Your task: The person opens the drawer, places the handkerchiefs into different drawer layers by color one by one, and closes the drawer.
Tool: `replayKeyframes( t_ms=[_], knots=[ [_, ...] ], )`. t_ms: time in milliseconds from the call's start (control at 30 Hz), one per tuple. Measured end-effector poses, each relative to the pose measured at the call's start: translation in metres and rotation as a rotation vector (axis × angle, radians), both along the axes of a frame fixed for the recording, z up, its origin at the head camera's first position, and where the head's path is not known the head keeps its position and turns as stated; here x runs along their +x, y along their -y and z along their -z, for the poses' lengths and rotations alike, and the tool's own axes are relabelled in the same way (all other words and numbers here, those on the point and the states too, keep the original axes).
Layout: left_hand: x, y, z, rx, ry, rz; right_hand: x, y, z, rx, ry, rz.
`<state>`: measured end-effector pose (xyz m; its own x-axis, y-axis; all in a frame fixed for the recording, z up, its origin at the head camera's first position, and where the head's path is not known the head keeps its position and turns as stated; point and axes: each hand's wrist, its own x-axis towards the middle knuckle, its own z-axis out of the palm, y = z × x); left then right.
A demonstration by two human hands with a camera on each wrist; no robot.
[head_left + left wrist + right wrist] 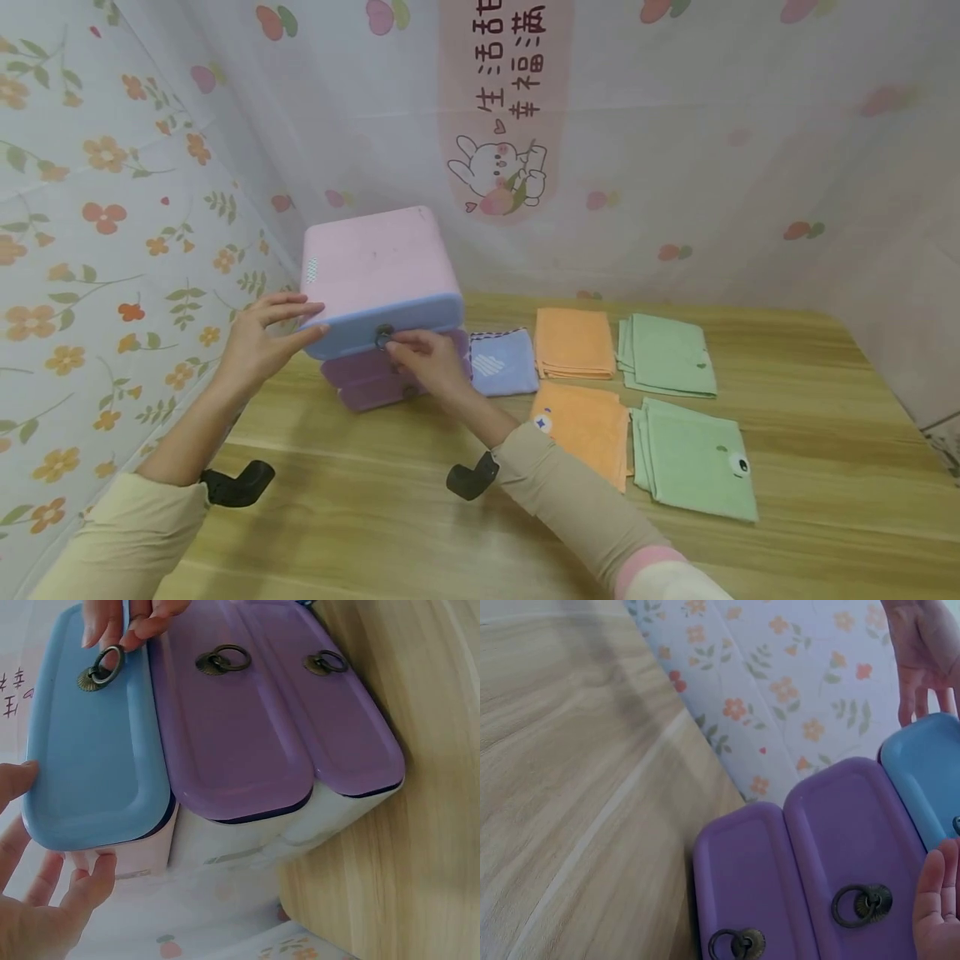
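Note:
A small drawer cabinet (378,258) with a pink top stands at the back left of the table. Its top drawer (97,757) has a blue front; below it are two purple drawers (232,742), each with a bronze ring pull. My right hand (431,365) is at the blue front, pinching its ring pull (111,667) between thumb and fingers. At the cabinet's upper left corner, my left hand (258,340) rests with extended fingers on the top and side. The blue front sits against the cabinet body in the left wrist view.
Right of the cabinet lie folded cloths on the wooden table (360,500): a blue one (510,367), two orange ones (574,342) and two green ones (693,458). A floral curtain (105,217) hangs close on the left, and a printed one (637,150) behind.

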<state>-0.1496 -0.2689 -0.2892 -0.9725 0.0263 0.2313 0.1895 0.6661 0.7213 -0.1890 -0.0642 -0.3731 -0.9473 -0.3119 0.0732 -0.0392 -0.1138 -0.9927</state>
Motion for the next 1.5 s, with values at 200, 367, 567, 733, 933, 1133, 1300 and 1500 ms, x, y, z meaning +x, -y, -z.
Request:
replayKeyframes(
  t_ms=[200, 367, 567, 733, 933, 1133, 1300, 1500],
  knots=[
    [0.0, 0.0, -0.002, 0.003, 0.025, -0.004, 0.001, 0.006, -0.001, -0.083, 0.047, 0.028],
    [0.001, -0.001, -0.002, -0.001, 0.025, 0.001, 0.003, 0.012, -0.003, -0.14, 0.077, 0.072],
    [0.001, -0.002, -0.003, 0.003, 0.02, 0.008, 0.003, 0.019, -0.004, -0.126, 0.051, 0.125],
    [0.001, -0.003, -0.002, -0.001, 0.009, 0.01, 0.001, 0.023, -0.001, -0.118, 0.017, 0.164],
    [0.001, -0.004, -0.001, -0.015, -0.008, -0.003, 0.001, 0.021, 0.0, -0.098, -0.012, 0.171],
    [0.002, -0.005, -0.001, -0.03, -0.012, -0.009, 0.001, 0.018, 0.0, -0.084, -0.026, 0.171],
    [0.003, -0.004, -0.004, -0.039, 0.018, 0.007, 0.002, 0.017, 0.0, -0.068, -0.039, 0.173],
    [0.003, -0.002, -0.006, -0.042, 0.051, 0.019, 0.003, 0.016, 0.001, -0.065, -0.049, 0.177]
  ],
)
